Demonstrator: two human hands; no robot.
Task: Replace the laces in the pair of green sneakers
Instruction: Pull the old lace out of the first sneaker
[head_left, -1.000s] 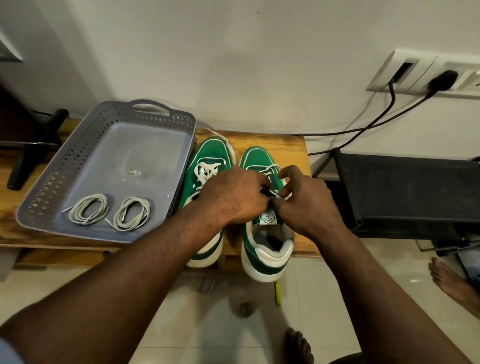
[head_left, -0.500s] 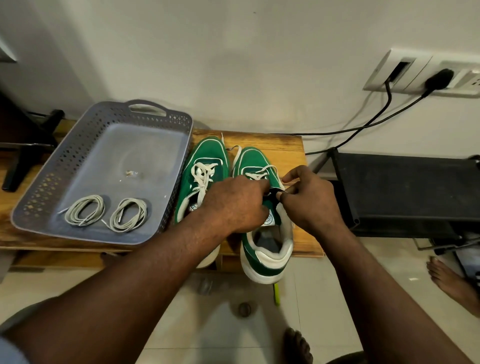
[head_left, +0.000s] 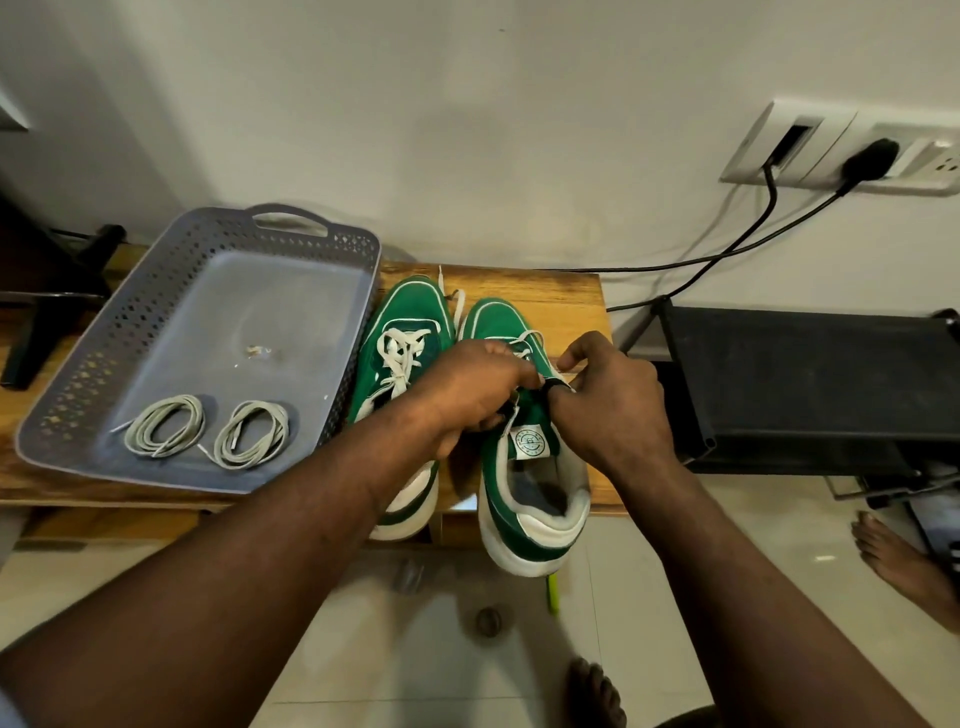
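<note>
Two green sneakers with white soles stand side by side on a wooden bench (head_left: 561, 291), toes toward the wall. The left sneaker (head_left: 410, 317) still carries its white lace. Both hands work over the laced part of the right sneaker (head_left: 524, 467). My left hand (head_left: 478, 387) and my right hand (head_left: 608, 400) pinch the right sneaker's white lace (head_left: 524, 340) near its upper eyelets; the fingertips hide the exact grip. Two coiled grey-white laces (head_left: 166, 426) (head_left: 252, 434) lie in a grey perforated tray (head_left: 130, 312) to the left.
A black rack (head_left: 810, 384) stands right of the bench. Black cables (head_left: 727, 249) run from a wall socket (head_left: 841, 150). A bare foot (head_left: 904, 561) rests on the tiled floor at right, another foot (head_left: 597, 691) below. A dark stand (head_left: 47, 306) is at far left.
Both hands have shifted slightly along the right sneaker's lacing and the shoe's heel now hangs a little further over the bench edge. The tray and left sneaker have not moved.
</note>
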